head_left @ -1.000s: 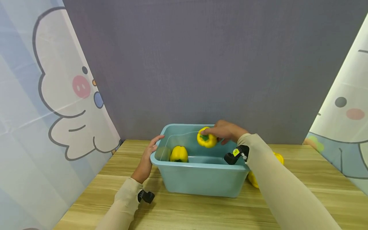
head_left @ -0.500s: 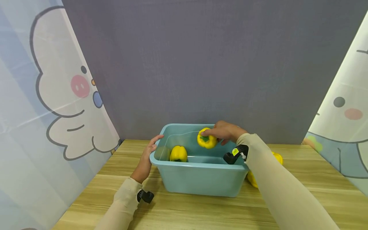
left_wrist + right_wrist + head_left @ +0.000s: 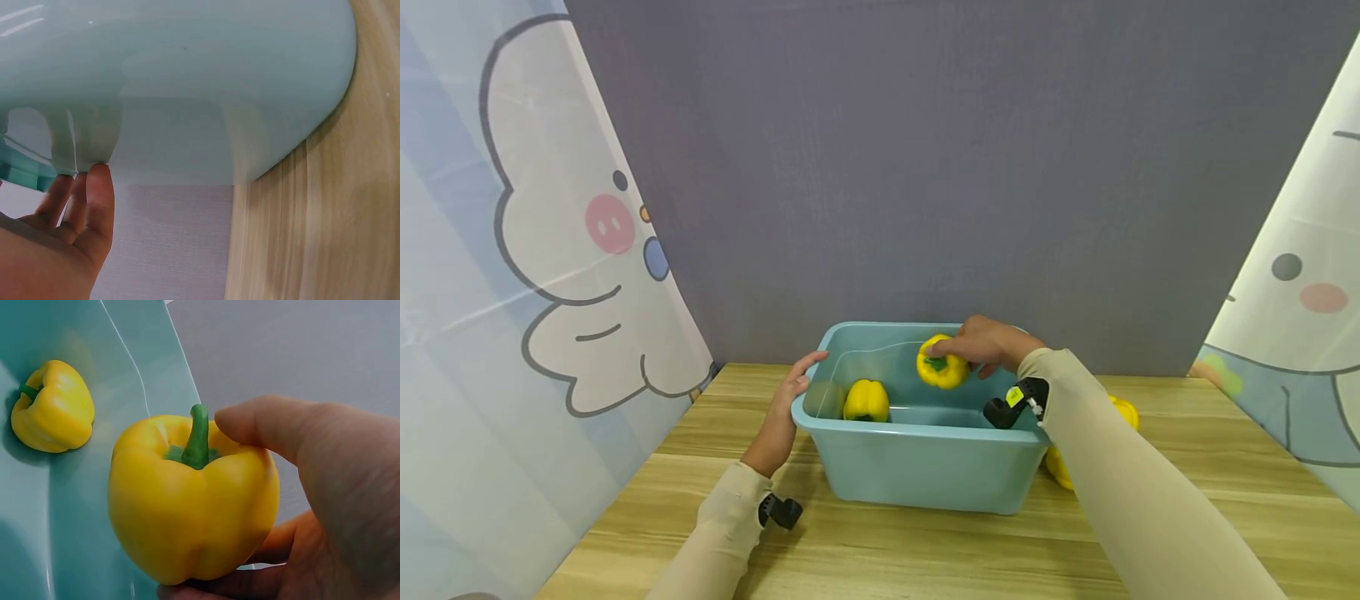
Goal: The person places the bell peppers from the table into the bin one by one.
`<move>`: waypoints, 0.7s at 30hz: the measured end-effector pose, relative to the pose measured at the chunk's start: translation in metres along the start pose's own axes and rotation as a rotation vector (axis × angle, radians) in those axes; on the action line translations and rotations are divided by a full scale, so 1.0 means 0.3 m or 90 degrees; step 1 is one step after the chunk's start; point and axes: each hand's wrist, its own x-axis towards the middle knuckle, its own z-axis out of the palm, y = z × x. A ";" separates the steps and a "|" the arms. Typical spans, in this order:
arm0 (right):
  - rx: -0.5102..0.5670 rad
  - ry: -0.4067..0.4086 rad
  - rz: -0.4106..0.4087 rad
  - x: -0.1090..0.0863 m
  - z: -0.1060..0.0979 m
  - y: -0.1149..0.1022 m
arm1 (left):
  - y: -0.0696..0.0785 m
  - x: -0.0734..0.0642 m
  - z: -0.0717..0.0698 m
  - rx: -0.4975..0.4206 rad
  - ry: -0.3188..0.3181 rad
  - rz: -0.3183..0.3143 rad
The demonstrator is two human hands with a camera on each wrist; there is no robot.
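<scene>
A light blue plastic storage bin (image 3: 917,467) stands on the table. My left hand (image 3: 784,408) holds its left rim, thumb at the top edge. In the left wrist view, several fingers (image 3: 99,200) press the outer wall. Over the bin's inside, my right hand (image 3: 988,343) grips a yellow bell pepper (image 3: 194,506), its green stem facing the right wrist camera. The thumb lies near the stem and other fingers reach underneath. Another yellow bell pepper (image 3: 867,400) lies at the left of the bin's floor.
More yellow bell pepper (image 3: 1058,468) shows on the wooden table (image 3: 880,554) right of the bin, partly hidden by the right sleeve (image 3: 1120,450). A grey panel (image 3: 940,167) rises behind; cartoon-printed curtains (image 3: 467,333) hang at the sides.
The held bell pepper has shifted very slightly down and to the right. Both hands otherwise keep their places, and the bin has not moved.
</scene>
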 end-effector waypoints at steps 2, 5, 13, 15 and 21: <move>-0.003 0.000 -0.002 0.001 0.000 0.002 | 0.001 -0.001 0.001 0.000 0.000 -0.001; -0.011 -0.001 -0.007 0.004 0.001 0.005 | 0.005 -0.002 0.003 0.001 0.003 -0.004; -0.015 0.000 -0.013 0.008 0.003 0.013 | 0.005 -0.002 0.005 0.003 0.003 -0.001; -0.016 -0.001 -0.012 0.007 0.003 0.012 | 0.006 -0.003 0.006 0.004 0.005 -0.001; -0.020 -0.001 -0.015 0.005 0.006 0.010 | 0.002 -0.003 0.005 0.008 0.000 0.005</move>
